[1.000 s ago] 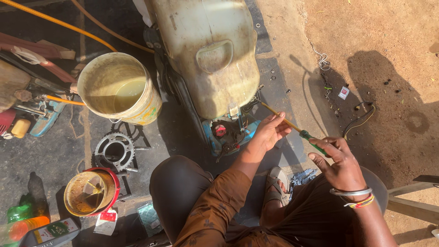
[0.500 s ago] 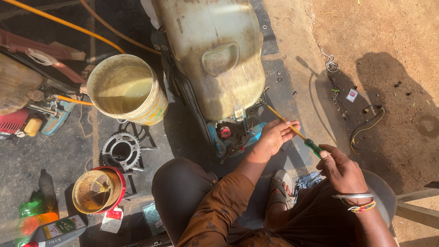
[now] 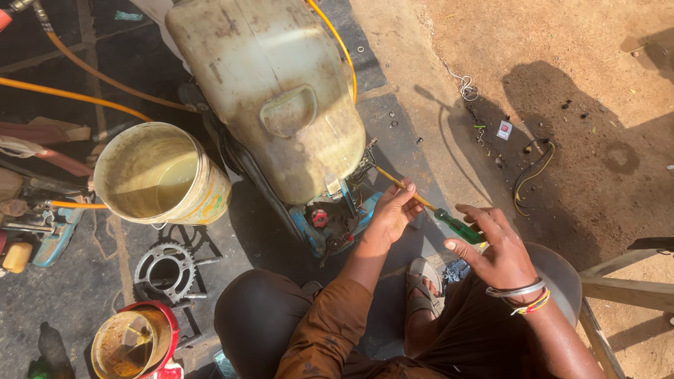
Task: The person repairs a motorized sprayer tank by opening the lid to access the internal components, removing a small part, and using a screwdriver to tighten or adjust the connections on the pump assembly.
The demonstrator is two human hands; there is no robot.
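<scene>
- right hand [image 3: 495, 249] closed round the green handle of the screwdriver [image 3: 428, 207], fingers curled over it, wrist bangles just below
- left hand [image 3: 392, 214] pinches the yellow shaft between thumb and fingertips, further toward the tank
- screwdriver lies slanted, tip at the lower right edge of the tank [image 3: 274, 91], where the blue pump block [image 3: 330, 221] sits
- tank: big, dirty cream, lying on dark ground; everything else placed from it
- left of tank, just beside: bucket [image 3: 158, 175] with yellowish liquid, rim near the tank edge but not touching
- below-left of tank: sprocket [image 3: 165, 267] flat on ground, then a red-rimmed tin [image 3: 133, 340] lower still
- orange hose [image 3: 84, 70] runs in from the upper left toward the tank
- right of tank: sandy ground [image 3: 597, 140], open room, only a loose wire [image 3: 530, 168] and small scraps
- below tank: person's knee and sandal [image 3: 421, 284], tight gap to the pump block
</scene>
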